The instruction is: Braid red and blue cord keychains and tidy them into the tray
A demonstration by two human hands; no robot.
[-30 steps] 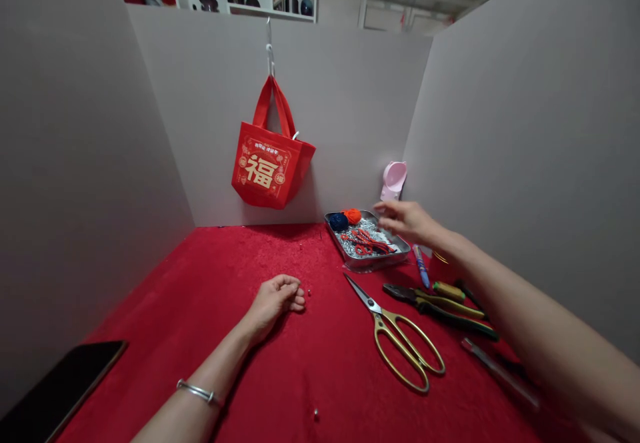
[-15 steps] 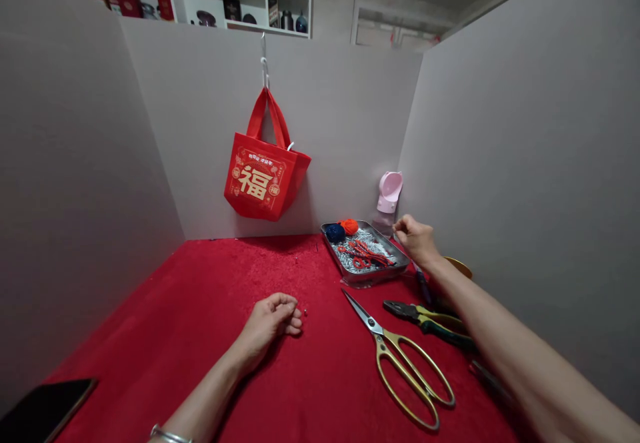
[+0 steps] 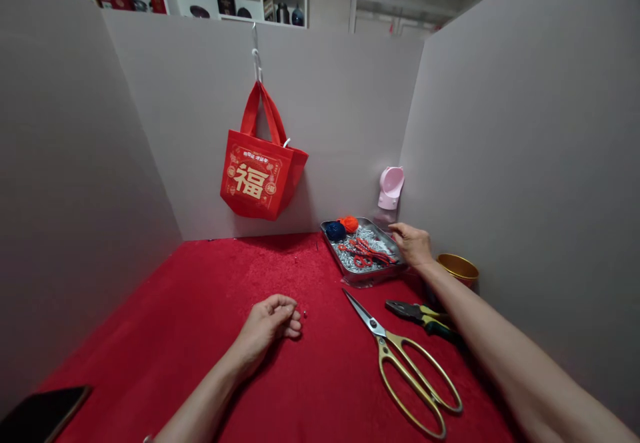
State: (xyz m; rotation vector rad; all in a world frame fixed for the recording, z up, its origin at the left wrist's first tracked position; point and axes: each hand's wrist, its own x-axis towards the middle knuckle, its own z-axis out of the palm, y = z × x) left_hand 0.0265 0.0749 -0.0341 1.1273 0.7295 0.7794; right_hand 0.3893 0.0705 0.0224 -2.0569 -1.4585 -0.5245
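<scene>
My left hand [image 3: 273,319] rests on the red cloth [image 3: 200,336] with its fingers curled in and thumb against them. Whatever it pinches, if anything, is too small to make out. Just right of its fingertips lies a tiny shiny bead [image 3: 305,313]. At the right edge of the metal tray [image 3: 345,271], my right hand [image 3: 413,245] is held with its fingers pressed together, pointing left; their contents are hidden. In the tray are a dark blue yarn ball [image 3: 335,231], an orange yarn ball [image 3: 349,224], red braided cords [image 3: 367,254] and many small silvery pieces [image 3: 367,235].
Gold-handled scissors [image 3: 383,336] and pliers [image 3: 415,311] lie on the cloth between my arms. A gold-rimmed bowl [image 3: 459,267] stands behind my right forearm. Further back are a pink-topped bottle [image 3: 391,188] and a hanging red bag [image 3: 263,173]. A dark phone [image 3: 45,413] lies front left.
My right hand has moved slightly left and lower beside the tray, and more of the gold bowl shows. My left hand stays in place. The view has shifted a little.
</scene>
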